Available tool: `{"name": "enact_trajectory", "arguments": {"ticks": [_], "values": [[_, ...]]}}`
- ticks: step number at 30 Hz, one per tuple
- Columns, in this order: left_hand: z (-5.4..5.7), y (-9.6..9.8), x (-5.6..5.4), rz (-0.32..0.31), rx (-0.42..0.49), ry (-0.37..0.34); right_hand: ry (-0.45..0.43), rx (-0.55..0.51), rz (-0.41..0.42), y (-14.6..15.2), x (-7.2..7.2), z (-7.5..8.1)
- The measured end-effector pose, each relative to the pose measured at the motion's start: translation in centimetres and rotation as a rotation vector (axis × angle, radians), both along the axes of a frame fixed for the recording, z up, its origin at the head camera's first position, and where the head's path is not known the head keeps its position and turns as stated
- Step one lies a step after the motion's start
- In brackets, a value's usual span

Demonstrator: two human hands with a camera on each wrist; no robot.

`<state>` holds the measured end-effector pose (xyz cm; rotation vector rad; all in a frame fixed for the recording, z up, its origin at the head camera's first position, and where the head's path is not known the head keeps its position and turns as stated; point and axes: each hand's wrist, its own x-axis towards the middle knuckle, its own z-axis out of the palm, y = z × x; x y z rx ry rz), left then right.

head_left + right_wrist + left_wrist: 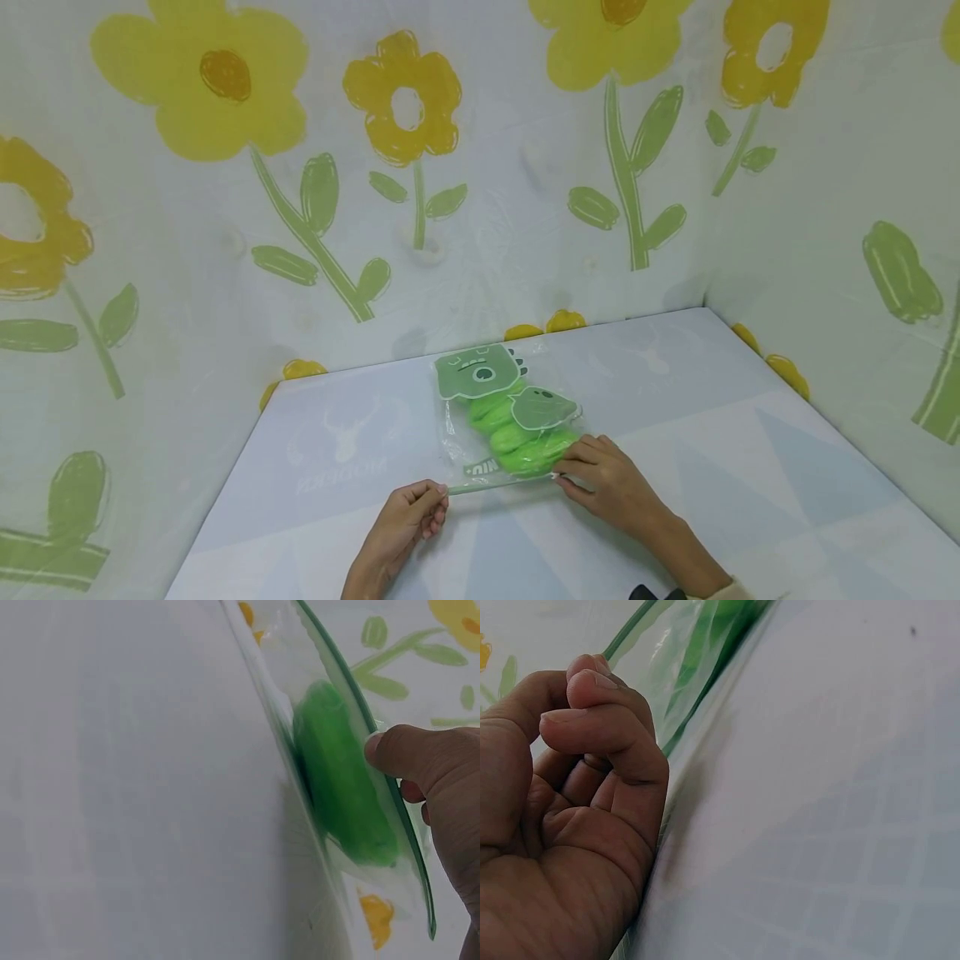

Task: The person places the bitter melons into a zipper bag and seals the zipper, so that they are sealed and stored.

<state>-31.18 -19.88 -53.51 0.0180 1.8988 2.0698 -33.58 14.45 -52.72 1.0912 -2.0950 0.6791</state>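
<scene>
A clear zip bag [457, 433] with green cartoon prints lies on the table, its green zip edge toward me. Inside is a bright green, soft-looking bundle [517, 437]; its exact kind is unclear through the plastic. My left hand [401, 525] pinches the left end of the zip edge between thumb and fingers. On the same edge, toward its right part, my right hand [611, 483] pinches at a small white piece, likely the slider. In the right wrist view, the thumb presses on the green zip strip [352, 686]. The left wrist view shows the left fingers curled in at the bag's corner.
The table [360, 467] has a pale cover with blue triangles and faint deer-head prints. White curtains [495, 275] with yellow flowers stand behind it and at both sides. A small dark object [656, 593] shows at the bottom edge near the right sleeve.
</scene>
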Motion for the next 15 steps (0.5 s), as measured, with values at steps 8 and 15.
{"name": "enact_trajectory", "arguments": {"ticks": [8, 15], "values": [[-0.05, 0.02, -0.08, 0.001, 0.007, 0.003, 0.002, 0.003, -0.008, 0.53, 0.0, -0.04], [0.06, -0.07, -0.05, 0.001, 0.006, 0.0, 0.005, 0.0, -0.009, 0.79, 0.02, 0.01]]}}
